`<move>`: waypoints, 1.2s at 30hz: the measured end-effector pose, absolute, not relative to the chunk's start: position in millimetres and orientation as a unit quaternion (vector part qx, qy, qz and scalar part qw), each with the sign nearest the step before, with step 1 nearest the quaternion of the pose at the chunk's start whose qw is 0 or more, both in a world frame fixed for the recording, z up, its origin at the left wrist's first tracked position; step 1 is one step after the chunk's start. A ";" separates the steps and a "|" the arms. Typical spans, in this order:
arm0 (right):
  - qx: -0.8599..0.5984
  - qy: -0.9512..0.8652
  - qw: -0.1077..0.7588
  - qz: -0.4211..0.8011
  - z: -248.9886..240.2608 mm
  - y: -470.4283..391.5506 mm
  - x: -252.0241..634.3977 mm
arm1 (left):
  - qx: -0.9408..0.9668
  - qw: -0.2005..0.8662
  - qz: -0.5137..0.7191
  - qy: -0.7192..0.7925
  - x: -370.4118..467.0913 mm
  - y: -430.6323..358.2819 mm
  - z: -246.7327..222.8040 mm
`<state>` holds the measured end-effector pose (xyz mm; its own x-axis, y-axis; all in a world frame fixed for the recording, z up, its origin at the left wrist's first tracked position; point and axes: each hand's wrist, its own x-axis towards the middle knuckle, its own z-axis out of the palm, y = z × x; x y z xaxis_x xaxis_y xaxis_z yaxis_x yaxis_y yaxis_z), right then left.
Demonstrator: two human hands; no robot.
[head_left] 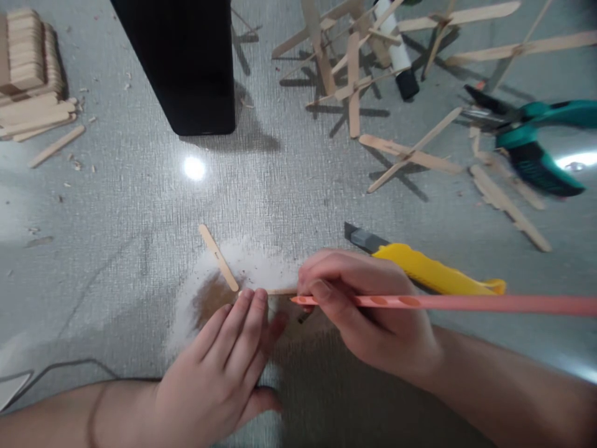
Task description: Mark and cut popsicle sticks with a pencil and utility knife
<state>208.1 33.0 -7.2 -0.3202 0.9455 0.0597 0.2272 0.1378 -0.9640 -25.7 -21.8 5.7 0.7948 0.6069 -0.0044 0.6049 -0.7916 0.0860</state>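
My right hand [368,305] is closed round a long pink pencil [489,303] with oval hollows along its shaft. The pencil points left, its tip close beside a wooden craft stick [282,292]. On this stick my left hand [224,367] lays its outstretched fingertips, thumb apart, hiding part of the wood. My right fingers cover the stick's other end. A notched craft stick [218,258] lies just beyond my left fingertips, partly on a brown and white worn patch [205,305]. Behind my right hand rests a yellow utility knife [429,270] with its blade out.
A black upright box-like object [196,68] stands at the back. Craft sticks [28,50] are stacked at far left. Crossed stick assemblies [354,87], a white tube with a black cap [396,50] and teal-handled pliers [532,137] occupy the back right. A cable [79,361] runs at lower left.
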 end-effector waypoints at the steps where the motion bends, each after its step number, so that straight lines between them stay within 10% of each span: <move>1: -0.448 -0.655 0.374 0.479 -7.2 33.2 208.1 | 0.946 0.041 0.013 0.320 -25.5 -21.8 5.8; 36: -0.438 -0.659 0.365 0.491 -8.7 29.1 213.4 | 0.945 0.049 0.026 0.323 -26.0 -21.8 3.5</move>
<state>213.4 29.1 -8.7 -0.3506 0.9351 0.0511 0.2182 0.1346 -0.9666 -26.0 -21.8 3.5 0.7906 0.6122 0.0169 0.6072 -0.7871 0.1089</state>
